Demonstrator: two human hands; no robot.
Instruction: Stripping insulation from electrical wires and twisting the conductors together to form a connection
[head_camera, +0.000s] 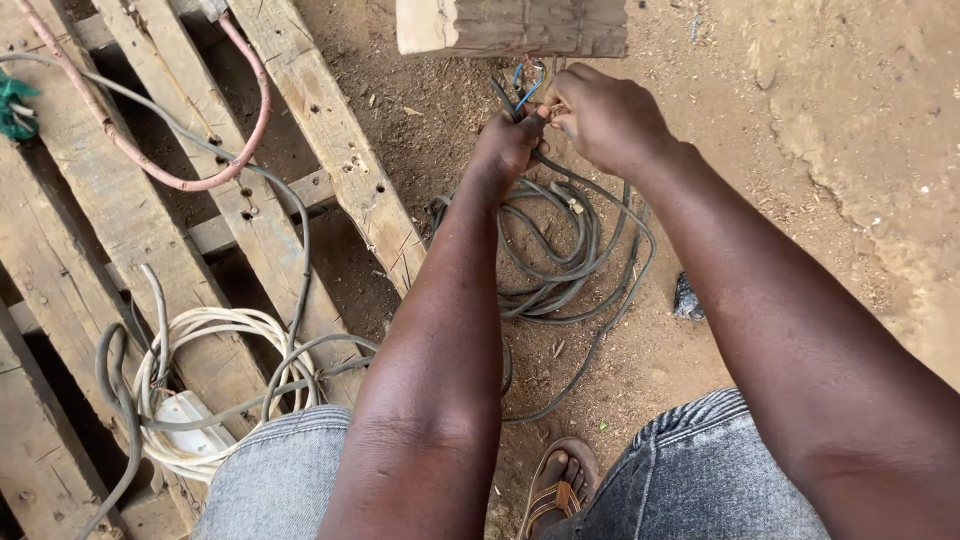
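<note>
1. While both hands meet close under the wooden block (510, 27) at the top of the view, the left hand (508, 148) is clenched around the end of a grey cable (560, 250), and the right hand (605, 118) pinches the thin wire ends (528, 88) that stick out of it, one of them blue.
2. The step in hand looks like working on the bared conductors at the cable's tip: separating, twisting or stripping them. Which of these it is cannot be told, since the fingertips cover the spot.
3. The cable itself runs down from the left fist into loose coils on the dirt ground (800, 150), lying between the two forearms.
4. The next move, as I judge it, calls for a steady left grip on the sheath while the right fingers work with fine, small force on the strands, so that none tears or slips back.
5. Both arms reach forward nearly straight, wrists turned inward, knuckles up, the hands touching each other.
6. Left of the arms lies a wooden pallet (330, 140) with a pink hose (200, 180) looped over it, a white cable coil (215, 335) and a white plug strip (185, 420).
7. Grey denim knees and a sandalled foot (560, 490) show at the bottom edge.
</note>
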